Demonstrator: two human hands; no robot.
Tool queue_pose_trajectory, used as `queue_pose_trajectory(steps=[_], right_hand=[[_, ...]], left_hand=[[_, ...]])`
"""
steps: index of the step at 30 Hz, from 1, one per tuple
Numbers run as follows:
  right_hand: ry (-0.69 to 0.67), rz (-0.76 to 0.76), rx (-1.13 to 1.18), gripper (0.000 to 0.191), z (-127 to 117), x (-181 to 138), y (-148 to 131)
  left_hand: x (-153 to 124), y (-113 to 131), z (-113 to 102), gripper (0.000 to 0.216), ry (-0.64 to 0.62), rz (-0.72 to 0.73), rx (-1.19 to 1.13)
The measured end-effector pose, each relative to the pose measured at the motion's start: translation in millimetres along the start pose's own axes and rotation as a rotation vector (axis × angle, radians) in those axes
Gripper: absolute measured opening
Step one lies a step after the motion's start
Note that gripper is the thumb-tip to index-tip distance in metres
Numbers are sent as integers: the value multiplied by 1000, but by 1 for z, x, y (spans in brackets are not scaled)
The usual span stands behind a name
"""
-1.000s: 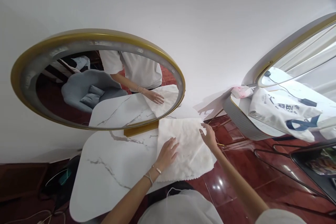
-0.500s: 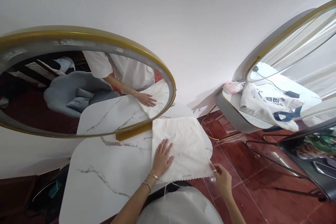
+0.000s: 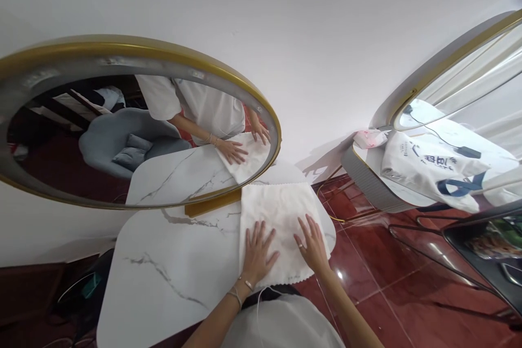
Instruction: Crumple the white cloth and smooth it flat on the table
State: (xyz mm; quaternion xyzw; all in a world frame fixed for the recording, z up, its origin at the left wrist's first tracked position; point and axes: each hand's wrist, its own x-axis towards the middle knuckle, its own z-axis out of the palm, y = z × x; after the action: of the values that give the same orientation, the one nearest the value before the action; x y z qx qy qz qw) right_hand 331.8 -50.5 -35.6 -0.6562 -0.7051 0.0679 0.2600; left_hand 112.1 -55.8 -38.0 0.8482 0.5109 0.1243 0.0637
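A white cloth (image 3: 281,204) with a scalloped edge lies spread on the right end of the marble-patterned table (image 3: 163,266). Small dark print shows near the cloth's front edge. My left hand (image 3: 259,253) rests flat on the cloth's left half, fingers spread, with bracelets at the wrist. On the right half lies my right hand (image 3: 313,244), its fingers also apart and a ring on one of them. Neither hand grips anything. The cloth's front corner hangs close to my body.
A gold-rimmed mirror (image 3: 138,42) stands along the wall behind the table, reflecting a grey chair. To the right, a second table (image 3: 367,174) bears a white printed bag (image 3: 428,160) and a tissue pack (image 3: 370,138). A black chair (image 3: 468,261) holds several items.
My right hand has let go of the cloth's right front corner and moved inward and up onto the cloth, lying flat. The left hand stays on the cloth. The view has shifted slightly.
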Motion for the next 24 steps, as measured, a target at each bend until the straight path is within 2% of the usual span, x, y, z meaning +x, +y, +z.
queue_pose_trajectory(steps=[2, 4, 7, 10, 13, 17, 21, 24], right_hand=[[-34, -44, -62, 55, 15, 26, -5], [-32, -21, -111, 60, 30, 48, -2], [-34, 19, -171, 68, 49, 71, 11], [-44, -27, -225, 69, 62, 86, 27], [-47, -68, -263, 65, 66, 109, 41], [-111, -114, -306, 55, 65, 157, 54], [-182, -179, -306, 55, 70, 202, 54], [-209, -205, -302, 53, 77, 221, 51]], left_hand=[[6, 2, 3, 65, -3, -33, -35], [21, -1, 5, 60, 12, -81, -77], [57, -14, 8, 56, 83, -160, -85], [93, -29, 13, 63, 141, -181, -39], [122, -37, 22, 69, 141, -163, -10], [158, -42, 31, 67, 147, -257, -4], [189, -54, 36, 64, 127, -305, -18], [202, -65, 38, 59, 119, -299, -30]])
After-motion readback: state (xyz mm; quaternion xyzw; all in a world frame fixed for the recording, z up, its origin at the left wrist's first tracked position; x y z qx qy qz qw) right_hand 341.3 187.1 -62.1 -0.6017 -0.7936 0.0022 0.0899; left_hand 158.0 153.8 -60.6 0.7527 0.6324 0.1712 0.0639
